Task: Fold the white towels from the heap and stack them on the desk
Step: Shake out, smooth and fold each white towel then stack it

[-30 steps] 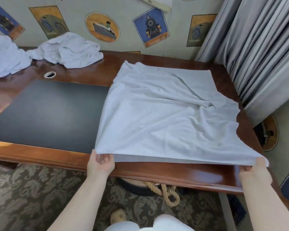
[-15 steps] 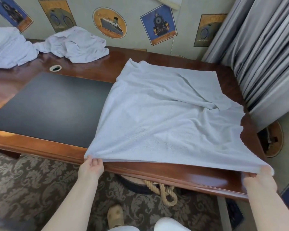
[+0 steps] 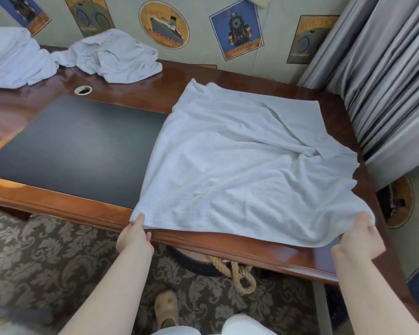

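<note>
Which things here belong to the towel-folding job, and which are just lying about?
Part of the job:
spread towel, near corners pinched by left hand and right hand
crumpled heap
folded stack, far left
desk

Just lying about:
black desk pad
cable hole
rope under the desk
curtain
wall posters

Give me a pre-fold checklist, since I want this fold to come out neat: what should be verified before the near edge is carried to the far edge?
1. Left hand pinches near-left corner of towel: ok.
2. Right hand grips near-right corner: ok.
3. Towel lies flat: not ok, creases at right.
4. Far edge on desk: ok.
5. Heap apart from towel: ok.
6. Far corners square: cannot tell.
</note>
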Motion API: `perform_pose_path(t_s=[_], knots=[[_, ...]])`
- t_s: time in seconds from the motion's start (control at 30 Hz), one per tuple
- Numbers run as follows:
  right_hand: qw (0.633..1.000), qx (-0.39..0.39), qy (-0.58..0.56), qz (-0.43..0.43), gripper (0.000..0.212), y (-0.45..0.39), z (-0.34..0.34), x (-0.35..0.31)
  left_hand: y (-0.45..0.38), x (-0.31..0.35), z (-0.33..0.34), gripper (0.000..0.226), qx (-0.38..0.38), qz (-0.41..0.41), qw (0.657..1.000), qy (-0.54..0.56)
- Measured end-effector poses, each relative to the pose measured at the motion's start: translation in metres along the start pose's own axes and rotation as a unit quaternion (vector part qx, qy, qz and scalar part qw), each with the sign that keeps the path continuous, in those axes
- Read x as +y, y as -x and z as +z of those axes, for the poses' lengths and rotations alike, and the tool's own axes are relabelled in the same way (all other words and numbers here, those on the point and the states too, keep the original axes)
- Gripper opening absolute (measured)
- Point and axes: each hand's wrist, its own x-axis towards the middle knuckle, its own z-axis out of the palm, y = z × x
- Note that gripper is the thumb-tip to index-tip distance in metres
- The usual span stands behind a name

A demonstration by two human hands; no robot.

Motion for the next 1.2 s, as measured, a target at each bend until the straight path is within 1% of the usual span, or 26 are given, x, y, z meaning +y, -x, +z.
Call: perform_pose_path(t_s=[0.1,0.13,0.2,0.27,0.33,0.4,0.47,0.5,0.57,0.6,0.67,0.73,0.8,0.87,0.93,0.97,1.07,1.13,1.2], knots=[[0.997,-0.028,0.018,-0.069,0.036,0.006,0.017,0.004,0.002,0.002,-0.001,0.039,0.006,0.085,0.996,-0.039],[0.995,-0.04,0.009,-0.091,0.038,0.01,0.022,0.002,0.002,0.003,-0.001,0.036,-0.002,0.113,0.992,-0.051],[0.992,-0.056,-0.016,-0.11,0.037,0.018,0.03,-0.005,-0.001,0.007,-0.003,0.026,-0.046,0.13,0.989,-0.058],[0.991,-0.058,-0.036,-0.115,0.034,0.024,0.037,-0.013,-0.004,0.012,-0.005,0.023,-0.118,0.084,0.989,-0.015],[0.991,-0.067,-0.053,-0.106,0.035,0.026,0.044,-0.019,-0.008,0.019,-0.006,0.027,-0.185,-0.006,0.979,0.09],[0.991,-0.066,-0.06,-0.102,0.036,0.028,0.047,-0.02,-0.009,0.024,-0.006,0.022,-0.215,-0.071,0.959,0.172],[0.992,-0.059,-0.036,-0.102,0.035,0.035,0.048,-0.017,-0.009,0.028,-0.006,0.014,-0.228,-0.075,0.958,0.158],[0.992,-0.064,-0.018,-0.107,0.038,0.04,0.049,-0.014,-0.01,0.029,-0.006,0.013,-0.237,-0.064,0.96,0.136],[0.988,-0.101,0.02,-0.115,0.043,0.056,0.055,-0.006,-0.009,0.029,-0.005,0.018,-0.273,-0.036,0.956,0.097],[0.983,-0.129,0.041,-0.12,0.046,0.066,0.061,-0.002,-0.006,0.028,-0.004,0.02,-0.297,-0.021,0.952,0.079],[0.97,-0.186,0.083,-0.134,0.052,0.086,0.072,0.008,0.0,0.026,-0.001,0.021,-0.318,0.009,0.947,0.039],[0.953,-0.251,0.096,-0.142,0.047,0.109,0.083,0.019,0.004,0.021,0.002,0.019,-0.328,0.042,0.944,0.008],[0.927,-0.312,0.122,-0.168,0.042,0.134,0.094,0.028,0.01,0.017,0.003,0.017,-0.317,0.09,0.943,-0.037],[0.903,-0.363,0.145,-0.178,0.039,0.16,0.105,0.036,0.011,0.013,0.003,0.013,-0.275,0.161,0.943,-0.095],[0.882,-0.4,0.175,-0.178,0.035,0.183,0.113,0.045,0.009,0.011,0.002,0.008,-0.227,0.209,0.944,-0.118],[0.871,-0.412,0.197,-0.182,0.033,0.193,0.116,0.05,0.009,0.011,0.001,0.007,-0.217,0.221,0.943,-0.117],[0.833,-0.456,0.256,-0.182,0.024,0.221,0.121,0.066,0.007,0.014,-0.001,0.011,-0.218,0.268,0.928,-0.142],[0.814,-0.476,0.282,-0.179,0.027,0.231,0.126,0.074,0.005,0.018,-0.002,0.016,-0.225,0.307,0.906,-0.185],[0.802,-0.485,0.299,-0.176,0.034,0.237,0.131,0.078,0.002,0.026,-0.002,0.015,-0.257,0.296,0.9,-0.189]])
